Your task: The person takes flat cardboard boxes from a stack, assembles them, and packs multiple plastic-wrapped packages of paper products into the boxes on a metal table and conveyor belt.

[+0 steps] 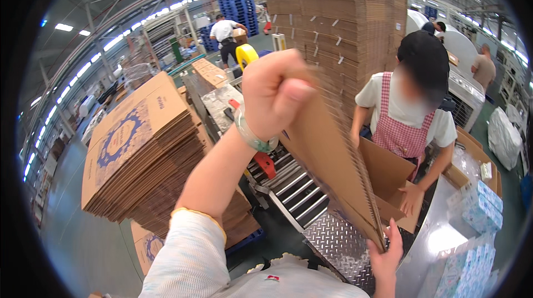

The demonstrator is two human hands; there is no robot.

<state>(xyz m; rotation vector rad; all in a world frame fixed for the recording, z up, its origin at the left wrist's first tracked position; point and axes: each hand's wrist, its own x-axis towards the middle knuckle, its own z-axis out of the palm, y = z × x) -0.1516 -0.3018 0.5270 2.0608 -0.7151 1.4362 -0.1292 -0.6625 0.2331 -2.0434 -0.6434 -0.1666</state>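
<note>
A flattened cardboard carton (329,152) is held on edge and tilted in front of me, its corrugated side edge facing right. My left hand (275,94), raised high and wearing a jade-like bangle (258,142) at the wrist, is shut around its upper end. At the lower end, my right hand (387,248) grips the corner between thumb and fingers. Beneath the carton lies a diamond-plate metal surface (329,235). Just beyond it, a co-worker in a checked apron (395,131) has both hands at an open cardboard box (387,165), partly hidden by my carton.
A tall stack of printed flat cartons (137,148) stands at left. A roller conveyor (304,194) with a red-handled part (265,165) and yellow tape roll (247,54) runs ahead. Blue-white packs (466,264) sit on the metal table (420,248) at right. Bundled cartons (316,11) rise behind.
</note>
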